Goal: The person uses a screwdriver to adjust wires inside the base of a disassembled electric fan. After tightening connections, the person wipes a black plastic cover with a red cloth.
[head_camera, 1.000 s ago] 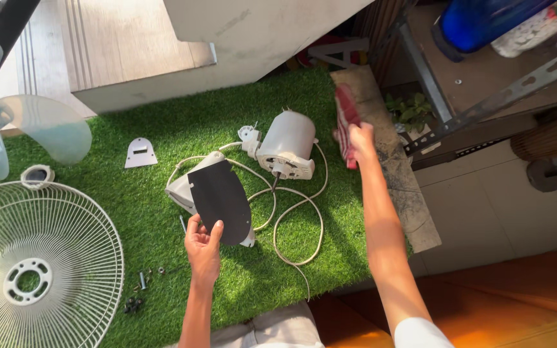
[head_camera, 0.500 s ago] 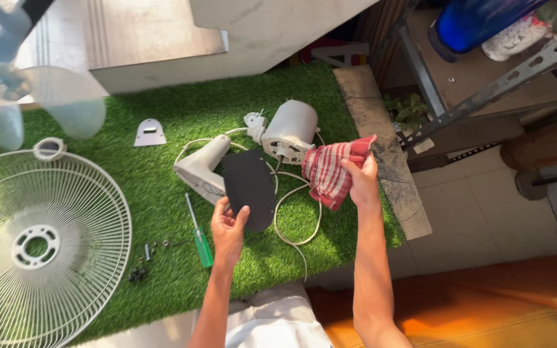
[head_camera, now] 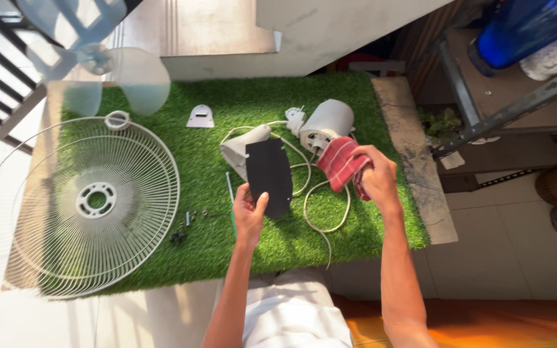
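1. Just below the frame's centre, a flat black panel (head_camera: 269, 177) is pinched at its lower edge by the left hand (head_camera: 249, 212), held upright so its face is exposed.
2. Right of centre, a red striped cloth (head_camera: 340, 169) is bunched in the closed right hand (head_camera: 375, 177), close beside the panel.
3. Beyond, on the green turf mat (head_camera: 240, 251), a white fan motor (head_camera: 327, 124) and its cord (head_camera: 327, 212) are laid out.
4. At left, a wire fan guard (head_camera: 78, 206) lies flat; translucent blades (head_camera: 107, 64) rest at upper left.

Bare forearms, no sleeves, pale shorts

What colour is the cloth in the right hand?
Red with pale stripes; the cloth shows best in the head view.
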